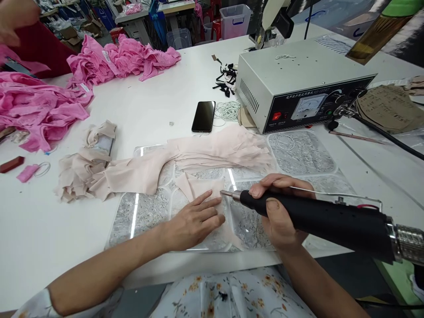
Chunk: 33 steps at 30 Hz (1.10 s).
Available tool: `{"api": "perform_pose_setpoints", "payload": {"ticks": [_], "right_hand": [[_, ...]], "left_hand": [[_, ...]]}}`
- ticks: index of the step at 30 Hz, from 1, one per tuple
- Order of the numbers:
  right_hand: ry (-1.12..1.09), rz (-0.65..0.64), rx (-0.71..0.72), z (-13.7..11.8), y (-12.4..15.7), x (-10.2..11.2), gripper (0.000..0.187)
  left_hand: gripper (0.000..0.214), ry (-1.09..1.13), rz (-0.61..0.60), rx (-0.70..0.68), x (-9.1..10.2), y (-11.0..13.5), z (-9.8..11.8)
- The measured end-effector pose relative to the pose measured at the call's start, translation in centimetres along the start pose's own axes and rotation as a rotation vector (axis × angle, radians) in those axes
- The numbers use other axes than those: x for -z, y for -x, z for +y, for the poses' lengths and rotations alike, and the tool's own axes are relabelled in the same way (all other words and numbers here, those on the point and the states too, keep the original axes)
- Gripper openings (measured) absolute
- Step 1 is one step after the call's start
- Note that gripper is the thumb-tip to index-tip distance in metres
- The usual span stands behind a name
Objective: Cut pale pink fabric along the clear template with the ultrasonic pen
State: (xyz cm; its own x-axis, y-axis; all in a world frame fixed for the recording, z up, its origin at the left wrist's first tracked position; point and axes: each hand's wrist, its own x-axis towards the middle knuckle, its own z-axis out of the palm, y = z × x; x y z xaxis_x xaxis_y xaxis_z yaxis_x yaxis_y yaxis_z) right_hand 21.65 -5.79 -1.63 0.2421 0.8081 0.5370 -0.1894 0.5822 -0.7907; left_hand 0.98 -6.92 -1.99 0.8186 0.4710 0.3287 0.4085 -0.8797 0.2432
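Observation:
My left hand (pixel 195 218) lies flat with fingers spread on a small beige fabric piece (pixel 202 185), pressing it onto a clear plate (pixel 149 216) over a grey patterned mat. My right hand (pixel 281 212) is wrapped around a black handheld welding tool (pixel 324 221). The tool's metal tip (pixel 227 193) touches the fabric just beyond my left fingertips. A row of longer beige fabric pieces (pixel 225 152) is laid out behind, and a crumpled beige pile (pixel 86 170) sits to the left.
A white control box with a meter (pixel 298 84) stands at the back right, its cable running to the tool. A black phone (pixel 203 115), white elastic loops (pixel 228 110), black scraps (pixel 227 79) and pink garment heaps (pixel 43 106) lie on the white table. Another person's hand (pixel 16 17) shows top left.

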Motion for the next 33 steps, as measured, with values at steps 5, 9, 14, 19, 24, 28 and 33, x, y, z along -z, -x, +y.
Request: {"api": "perform_pose_setpoints", "payload": {"ticks": [5, 9, 14, 19, 24, 28, 33], "right_hand": [[0.021, 0.024, -0.005, 0.0, 0.0, 0.0, 0.020], [0.019, 0.011, 0.001, -0.1, -0.1, -0.1, 0.019], [0.010, 0.003, 0.016, 0.0, -0.1, 0.0, 0.020], [0.019, 0.006, -0.021, 0.3, 0.2, 0.2, 0.021], [-0.024, 0.031, -0.042, 0.6, 0.2, 0.1, 0.020], [-0.077, 0.033, -0.062, 0.2, 0.0, 0.1, 0.018], [-0.124, -0.005, -0.072, -1.1, -0.1, 0.3, 0.016]], "left_hand": [[0.011, -0.073, 0.107, 0.057, -1.1, -0.3, 0.9], [0.010, -0.105, 0.129, 0.110, -1.2, -0.1, 1.6], [0.010, -0.108, 0.117, 0.169, -1.4, 0.1, 2.1], [0.013, -0.118, 0.131, 0.173, -1.4, 0.1, 2.1], [0.015, -0.109, 0.134, 0.149, -1.3, 0.2, 1.8], [0.015, -0.097, 0.124, 0.145, -1.3, 0.1, 1.7], [0.014, -0.117, 0.117, 0.140, -1.4, 0.1, 1.8]]}}
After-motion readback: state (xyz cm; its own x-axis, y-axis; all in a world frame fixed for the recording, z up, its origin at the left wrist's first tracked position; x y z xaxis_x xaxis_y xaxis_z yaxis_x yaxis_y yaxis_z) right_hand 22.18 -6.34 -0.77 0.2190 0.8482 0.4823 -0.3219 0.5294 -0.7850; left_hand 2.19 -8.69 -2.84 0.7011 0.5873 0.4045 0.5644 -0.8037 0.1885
